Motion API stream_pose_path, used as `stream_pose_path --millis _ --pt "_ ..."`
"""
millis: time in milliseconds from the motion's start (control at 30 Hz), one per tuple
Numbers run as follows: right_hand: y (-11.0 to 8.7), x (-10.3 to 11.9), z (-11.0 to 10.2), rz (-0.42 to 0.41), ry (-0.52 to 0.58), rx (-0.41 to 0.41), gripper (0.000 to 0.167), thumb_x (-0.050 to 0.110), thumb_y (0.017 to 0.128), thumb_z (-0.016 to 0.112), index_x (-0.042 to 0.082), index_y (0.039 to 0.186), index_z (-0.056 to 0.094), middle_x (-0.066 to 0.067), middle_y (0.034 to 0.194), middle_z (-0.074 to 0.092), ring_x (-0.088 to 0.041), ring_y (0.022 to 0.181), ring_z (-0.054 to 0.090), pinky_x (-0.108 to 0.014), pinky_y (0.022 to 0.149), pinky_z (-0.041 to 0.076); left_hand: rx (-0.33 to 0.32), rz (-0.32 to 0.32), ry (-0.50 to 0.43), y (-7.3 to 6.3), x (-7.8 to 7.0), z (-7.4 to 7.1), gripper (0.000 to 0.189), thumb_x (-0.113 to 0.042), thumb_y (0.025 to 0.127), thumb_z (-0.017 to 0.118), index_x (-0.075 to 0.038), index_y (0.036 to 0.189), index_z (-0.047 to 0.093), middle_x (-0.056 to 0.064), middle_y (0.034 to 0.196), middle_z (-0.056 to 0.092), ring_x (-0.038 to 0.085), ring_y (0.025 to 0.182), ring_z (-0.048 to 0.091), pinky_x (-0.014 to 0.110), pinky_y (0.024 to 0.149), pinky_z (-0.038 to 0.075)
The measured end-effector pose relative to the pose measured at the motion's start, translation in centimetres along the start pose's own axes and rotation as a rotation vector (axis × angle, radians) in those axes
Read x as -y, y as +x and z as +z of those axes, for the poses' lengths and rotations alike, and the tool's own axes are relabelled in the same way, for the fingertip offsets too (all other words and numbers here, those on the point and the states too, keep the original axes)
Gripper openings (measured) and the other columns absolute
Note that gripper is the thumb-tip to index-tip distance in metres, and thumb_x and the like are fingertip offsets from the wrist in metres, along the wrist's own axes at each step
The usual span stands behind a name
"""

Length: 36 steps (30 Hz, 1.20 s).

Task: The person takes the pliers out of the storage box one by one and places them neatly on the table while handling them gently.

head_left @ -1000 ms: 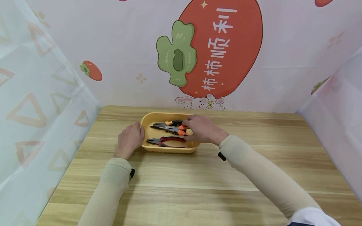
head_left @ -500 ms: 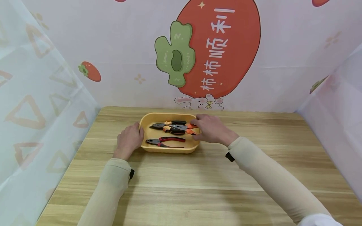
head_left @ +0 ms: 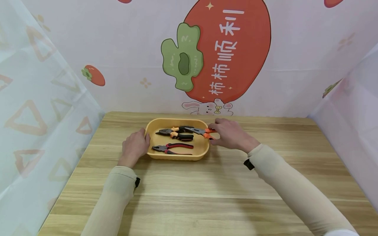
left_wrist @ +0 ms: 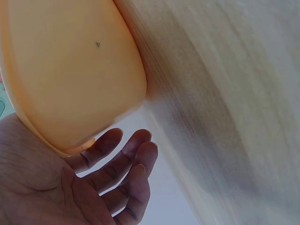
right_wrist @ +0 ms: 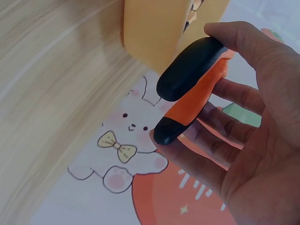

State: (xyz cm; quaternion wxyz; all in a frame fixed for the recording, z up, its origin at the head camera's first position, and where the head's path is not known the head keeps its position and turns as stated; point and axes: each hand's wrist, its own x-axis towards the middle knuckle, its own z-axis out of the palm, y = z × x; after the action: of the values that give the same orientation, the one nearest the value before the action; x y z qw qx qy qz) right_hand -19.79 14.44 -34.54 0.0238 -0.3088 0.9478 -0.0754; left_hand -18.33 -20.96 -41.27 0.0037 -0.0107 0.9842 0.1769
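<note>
My right hand [head_left: 231,133] pinches the orange-and-black handles of a pair of pliers [head_left: 201,131] with thumb and fingers. In the right wrist view, the handles of these pliers [right_wrist: 194,91] stand slightly apart. Their grey jaws still lie over the right end of a yellow plastic tray [head_left: 177,158]. At the left end of the tray, my left hand [head_left: 133,146] holds the rim, its other fingers loosely curled outside. Inside lie black pliers with light-orange accents [head_left: 182,136] and, nearer me, red-and-black pliers [head_left: 180,145].
The tray stands near the back of a wood-grain table [head_left: 206,196]. A white cloth wall with a printed persimmon [head_left: 245,49] rises behind it. Similar printed cloth [head_left: 32,114] closes off the left side, and more hangs on the right.
My right hand has moved right, drawing the orange-handled pliers off the black ones and partly past the tray's right rim. My left hand has stayed at the tray's left end.
</note>
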Motion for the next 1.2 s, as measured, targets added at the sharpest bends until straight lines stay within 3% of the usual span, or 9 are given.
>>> stream_pose_path --millis 533,1200 --pt "-1.8 -2.0 0.0 0.057 -0.016 -0.022 0.046 0.035 0.084 0.082 0.008 0.119 0.071 -0.007 0.098 0.064 -0.020 0.076 0.055 -0.035 0.062 0.046 -0.001 0.001 -0.003 0.0 0.2 0.2 0.028 -0.028 0.107 0.039 -0.005 0.099 0.053 0.015 0.079 0.057 0.033 0.068 0.056 0.047 0.056 0.043" --pt "-2.0 -3.1 1.1 0.282 0.048 -0.041 0.040 0.039 0.085 0.078 0.004 0.101 0.068 -0.005 0.080 0.056 -0.021 0.069 0.050 -0.035 0.059 0.039 0.010 -0.009 0.000 0.1 0.2 0.1 0.031 -0.029 0.107 0.038 -0.003 0.104 0.054 0.017 0.082 0.058 0.034 0.071 0.057 0.049 0.059 0.045"
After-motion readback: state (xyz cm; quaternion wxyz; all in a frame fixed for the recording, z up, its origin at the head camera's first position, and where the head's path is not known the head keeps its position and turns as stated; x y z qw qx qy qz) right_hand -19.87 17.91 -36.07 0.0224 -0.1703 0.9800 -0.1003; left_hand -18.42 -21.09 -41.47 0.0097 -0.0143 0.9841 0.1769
